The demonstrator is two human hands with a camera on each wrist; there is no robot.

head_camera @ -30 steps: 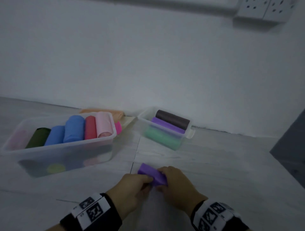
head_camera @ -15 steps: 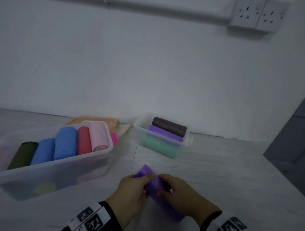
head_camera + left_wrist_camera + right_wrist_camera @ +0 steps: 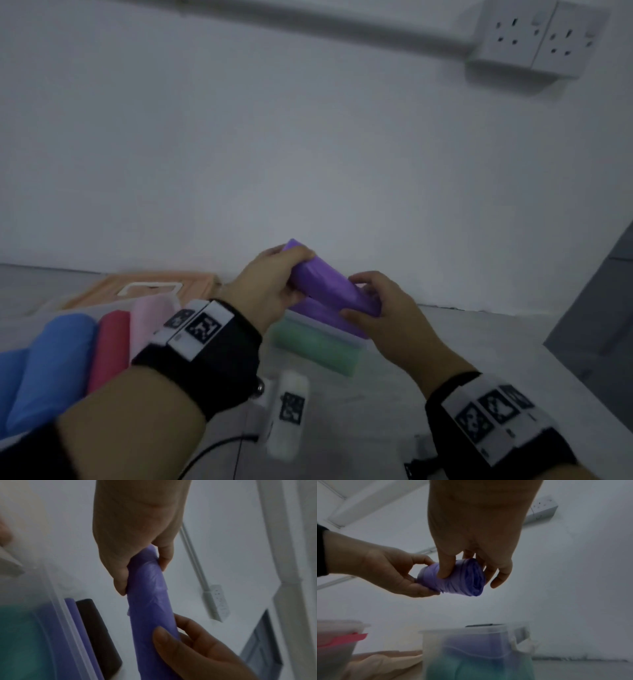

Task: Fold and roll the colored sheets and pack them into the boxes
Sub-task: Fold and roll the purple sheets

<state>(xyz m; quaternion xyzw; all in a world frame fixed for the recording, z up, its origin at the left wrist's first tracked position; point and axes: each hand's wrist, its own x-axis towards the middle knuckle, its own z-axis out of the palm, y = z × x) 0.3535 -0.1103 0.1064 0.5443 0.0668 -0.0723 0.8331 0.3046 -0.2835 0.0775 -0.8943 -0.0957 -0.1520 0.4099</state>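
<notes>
**Mia:** Head camera first. What is on the left?

**Ben:** A big clear box (image 3: 113, 305) with rolls in it: blue rolls (image 3: 51, 359), a red roll (image 3: 109, 346) and a pink roll (image 3: 147, 322). An orange flat thing (image 3: 191, 284) lies behind it, by the wall.

**Mia:** And in the middle?

**Ben:** The left hand (image 3: 267, 284) grips the far end of a purple roll (image 3: 329, 291). Its fingers curl round it. The roll is up in the air, tilted, just over the small clear box (image 3: 465, 632).

**Mia:** What is in that small box?

**Ben:** A green roll (image 3: 318, 346) at the near side, then another purple roll (image 3: 72, 609), then a dark roll (image 3: 96, 628) at the far side.

**Mia:** And on the right?

**Ben:** The right hand (image 3: 383, 315) holds the near end of the purple roll, thumb on one side and fingers on the other. High on the wall is a white socket (image 3: 534, 37).

**Mia:** So which step is this?

**Ben:** I think the rolling is done. Now comes the packing.

**Mia:** What does the next move need?

**Ben:** I think the roll must go down flat and line up with the others. Both hands should squeeze it tight till it sits in the box, or it may come loose.
</notes>
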